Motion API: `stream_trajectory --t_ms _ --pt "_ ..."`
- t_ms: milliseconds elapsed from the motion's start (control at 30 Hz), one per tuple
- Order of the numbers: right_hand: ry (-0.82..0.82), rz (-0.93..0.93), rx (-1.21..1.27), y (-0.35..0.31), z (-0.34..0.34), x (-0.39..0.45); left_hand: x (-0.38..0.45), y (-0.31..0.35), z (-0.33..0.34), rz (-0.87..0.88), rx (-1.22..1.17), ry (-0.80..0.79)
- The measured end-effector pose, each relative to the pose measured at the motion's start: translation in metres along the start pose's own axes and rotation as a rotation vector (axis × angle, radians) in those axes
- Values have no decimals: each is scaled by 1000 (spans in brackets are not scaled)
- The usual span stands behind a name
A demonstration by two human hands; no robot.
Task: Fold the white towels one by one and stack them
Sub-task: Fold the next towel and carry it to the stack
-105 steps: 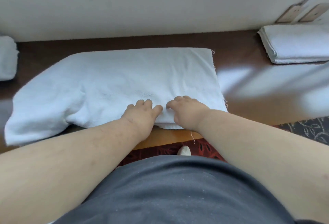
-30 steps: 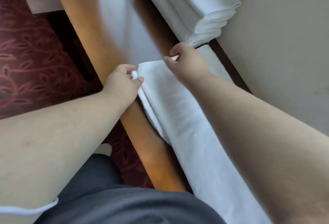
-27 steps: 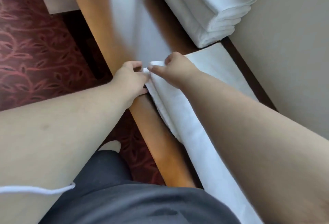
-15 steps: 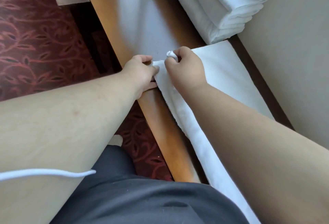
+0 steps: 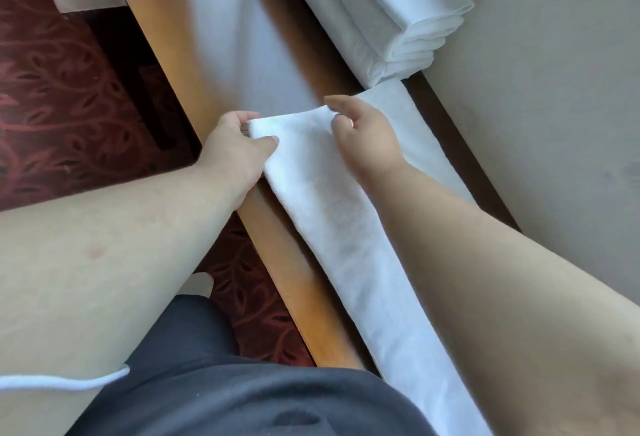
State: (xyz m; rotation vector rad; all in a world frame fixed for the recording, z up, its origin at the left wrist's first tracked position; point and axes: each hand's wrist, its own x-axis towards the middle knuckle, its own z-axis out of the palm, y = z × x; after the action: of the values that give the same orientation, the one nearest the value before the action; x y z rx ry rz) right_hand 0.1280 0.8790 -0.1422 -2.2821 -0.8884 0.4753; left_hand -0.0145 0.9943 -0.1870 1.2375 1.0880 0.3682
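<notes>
Now I am holding the end of the towel (image 5: pixel 325 200), a long white strip that is lying along the table (image 5: pixel 277 252) and running back toward my body. My left hand (image 5: pixel 235 148) is pinching the near corner, thumb on top and fingers curled under the cloth. My right hand (image 5: pixel 363 137) is gripping the other corner of that same end, fingers bent around the edge, so the end is lifting slightly between my two hands. Beyond my right hand, another layer of the towel is lying flat against the far side of the table. Just past it, touching or nearly so, the stack (image 5: pixel 391 16) of folded white towels is sitting by the wall (image 5: pixel 554 89). Left of the table, the red patterned carpet (image 5: pixel 69 96) is showing.
</notes>
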Motion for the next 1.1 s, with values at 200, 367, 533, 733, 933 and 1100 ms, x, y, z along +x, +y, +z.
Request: stream_trajectory --t_ms 200,367,533,733,933,1100 --pt "-197 197 -738 85 -34 31 2 -5 9 72 -54 45" --pt "-13 114 -471 73 -31 14 -6 -1 9 76 5 82" --pt "319 388 -245 69 -23 -117 -38 4 24 365 684 132" --pt "67 679 -475 92 -10 -248 -52 13 71 1059 1549 -878" --pt "187 1108 -364 105 -1 -315 -57 13 103 963 1971 -1023" --pt "284 1411 -238 112 -3 -393 -78 19 119 897 2097 -976"
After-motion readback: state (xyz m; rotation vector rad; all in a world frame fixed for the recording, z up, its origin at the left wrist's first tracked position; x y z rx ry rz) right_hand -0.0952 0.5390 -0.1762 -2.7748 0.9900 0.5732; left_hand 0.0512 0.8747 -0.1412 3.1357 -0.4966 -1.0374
